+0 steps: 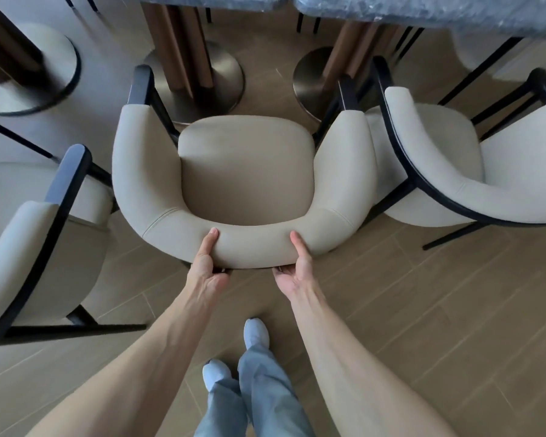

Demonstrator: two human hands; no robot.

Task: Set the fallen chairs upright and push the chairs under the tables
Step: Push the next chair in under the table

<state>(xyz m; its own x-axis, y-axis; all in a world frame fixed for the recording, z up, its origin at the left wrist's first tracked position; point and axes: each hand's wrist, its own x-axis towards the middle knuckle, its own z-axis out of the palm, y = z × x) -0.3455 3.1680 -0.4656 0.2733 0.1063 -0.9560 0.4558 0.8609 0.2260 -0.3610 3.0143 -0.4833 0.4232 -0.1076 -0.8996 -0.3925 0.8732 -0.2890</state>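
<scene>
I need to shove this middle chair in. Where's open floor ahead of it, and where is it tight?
Bare floor lies ahead of the middle chair, between the two round table bases. Tight on the right: its arm touches the right chair. A narrow gap separates it from the left chair.

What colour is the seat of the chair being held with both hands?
The seat is light beige, a shade darker than the cream backrest; the head view shows it clearly.

Head camera looks steeply down, close.

floor [423, 294]: wood-look planks | pedestal bases [202, 86]: round, brushed metal
</scene>
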